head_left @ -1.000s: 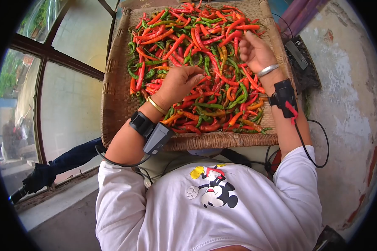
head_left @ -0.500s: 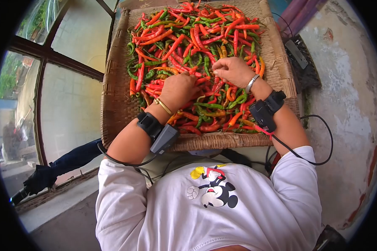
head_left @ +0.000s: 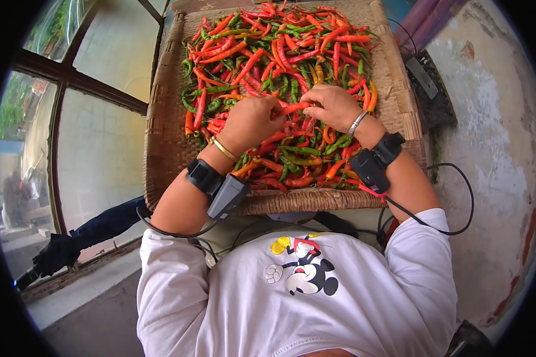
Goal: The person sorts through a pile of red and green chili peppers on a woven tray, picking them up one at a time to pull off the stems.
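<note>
A red chili pepper [head_left: 294,108] stretches between my two hands, above the pile. My left hand [head_left: 251,123], with a gold bangle at the wrist, is closed on its left end. At the other end, the thumb and fingers of my right hand [head_left: 335,108] pinch the pepper; a silver bracelet is on that wrist. Beneath both hands lies a thick layer of red, green and orange chili peppers [head_left: 301,159]. They are spread over a shallow woven tray [head_left: 404,98] with a raised rim.
A framed window [head_left: 98,131] stands along the left side, with a folded dark umbrella [head_left: 101,229] below it. To the right are a worn plaster wall [head_left: 488,137] and a dark object with a grey box [head_left: 423,77]. Black cables [head_left: 467,199] loop from the wrist devices.
My hands were lower among the peppers with fingertips apart. Now a red chili pepper is held between them, and the left hand has turned slightly.
</note>
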Demonstrator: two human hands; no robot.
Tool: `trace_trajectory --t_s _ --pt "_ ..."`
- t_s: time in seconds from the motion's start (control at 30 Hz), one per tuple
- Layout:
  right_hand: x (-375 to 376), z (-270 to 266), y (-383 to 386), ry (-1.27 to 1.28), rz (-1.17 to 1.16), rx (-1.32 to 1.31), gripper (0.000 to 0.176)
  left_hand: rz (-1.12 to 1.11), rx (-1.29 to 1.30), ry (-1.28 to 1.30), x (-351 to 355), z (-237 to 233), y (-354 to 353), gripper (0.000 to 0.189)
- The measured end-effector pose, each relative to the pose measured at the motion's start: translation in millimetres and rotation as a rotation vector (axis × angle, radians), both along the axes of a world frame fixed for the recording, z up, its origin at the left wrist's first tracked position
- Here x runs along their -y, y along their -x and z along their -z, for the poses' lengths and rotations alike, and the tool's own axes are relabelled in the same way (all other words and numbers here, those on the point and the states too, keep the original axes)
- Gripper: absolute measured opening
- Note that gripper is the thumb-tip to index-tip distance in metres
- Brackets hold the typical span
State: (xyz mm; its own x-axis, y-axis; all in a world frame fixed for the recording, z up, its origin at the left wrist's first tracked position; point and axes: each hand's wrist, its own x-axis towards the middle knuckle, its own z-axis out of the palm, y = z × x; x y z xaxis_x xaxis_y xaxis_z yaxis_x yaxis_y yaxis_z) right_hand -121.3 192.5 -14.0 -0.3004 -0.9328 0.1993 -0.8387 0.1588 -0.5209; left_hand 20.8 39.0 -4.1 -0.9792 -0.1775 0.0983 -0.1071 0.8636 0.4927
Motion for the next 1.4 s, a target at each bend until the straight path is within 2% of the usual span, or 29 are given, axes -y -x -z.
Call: trace_trajectory --t_s 0.03,0.1,0.23,0.3,0.33,0.4,0.53,0.67,0.73,0.77,0.83,0.87,0.93,0.97,1.0,1.07,1.1,1.13,1.2,1.27,1.4 --pt "0.1 -0.7 0.0 0.001 0.000 0.001 0.023 0.005 -0.029 -0.043 0.1 -0.9 0.2 0.016" --pt "-0.1 -6.2 -0.4 -0.096 0.107 0.250 0.022 -0.003 -0.014 -0.064 0.9 -2.7 0.1 0.017" --pt "-1.8 -17.5 2.2 -0.196 0.091 0.088 0.024 0.042 -0.050 -0.142 4.2 -1.9 0.9 0.018" --pt "-4.0 -16.9 0.6 -0.102 0.061 0.683 0.031 0.043 -0.075 -0.173 3.7 -1.0 0.7 0.018" --pt "-4.9 -17.2 0.8 -0.099 0.063 0.680 0.031 0.042 -0.104 -0.203 3.5 -0.9 1.4 0.018" --pt "-6.2 -18.2 1.8 -0.055 0.071 1.153 0.036 0.030 -0.108 -0.254 3.5 -0.8 2.5 0.018" --pt "-7.6 -8.4 8.3 0.027 -0.014 1.444 0.035 -0.002 -0.025 -0.333 2.0 -7.9 2.4 0.021" --pt "-13.3 -16.8 21.9 -0.106 0.073 1.242 0.033 -0.048 -0.130 -0.351 4.2 6.0 3.8 0.024" --pt "-19.9 -24.9 35.0 0.066 0.151 1.227 0.031 -0.094 -0.354 -0.267 9.6 14.8 7.2 0.026" --pt "-21.7 -25.2 45.4 0.201 0.134 1.256 0.031 -0.096 -0.356 -0.268 10.4 15.2 6.8 0.026" --pt "-23.8 -34.1 57.9 0.459 0.112 1.361 0.036 -0.112 -0.187 -0.307 8.8 10.3 5.1 0.026" --pt "-24.8 -36.0 59.1 0.458 0.114 1.363 0.036 -0.112 -0.185 -0.309 6.9 11.2 4.2 0.026" --pt "-24.4 -42.6 56.2 0.557 0.381 1.289 0.043 0.031 -0.141 -0.160 -0.5 10.2 3.2 0.022" --pt "-25.5 -33.3 59.8 0.497 0.485 1.196 0.043 0.059 -0.090 -0.210 -4.9 8.2 1.9 0.021" --pt "-25.8 -29.1 59.2 0.498 0.485 1.197 0.043 0.059 -0.090 -0.210 -7.4 9.3 2.4 0.021" --pt "-25.0 -23.4 55.3 0.129 0.522 0.804 0.037 0.103 -0.062 -0.170 -9.2 12.0 2.7 0.020" --pt "-25.4 -21.8 53.8 0.010 0.462 0.764 0.030 0.097 -0.058 -0.163 -8.3 11.0 2.3 0.020" --pt "-23.3 -20.7 50.8 0.015 0.453 0.769 0.030 0.095 -0.071 -0.157 -6.6 9.4 2.2 0.020" --pt "-19.6 -20.6 42.5 -0.057 0.318 0.616 0.025 0.086 -0.078 -0.141 -1.8 7.3 1.9 0.020" --pt "-17.4 -21.9 35.0 -0.026 0.314 0.574 0.023 0.030 -0.126 -0.102 4.3 6.9 3.2 0.019" --pt "-19.3 -16.3 35.7 -0.107 0.322 0.484 0.022 -0.056 -0.053 -0.011 17.2 -21.6 6.2 0.019"
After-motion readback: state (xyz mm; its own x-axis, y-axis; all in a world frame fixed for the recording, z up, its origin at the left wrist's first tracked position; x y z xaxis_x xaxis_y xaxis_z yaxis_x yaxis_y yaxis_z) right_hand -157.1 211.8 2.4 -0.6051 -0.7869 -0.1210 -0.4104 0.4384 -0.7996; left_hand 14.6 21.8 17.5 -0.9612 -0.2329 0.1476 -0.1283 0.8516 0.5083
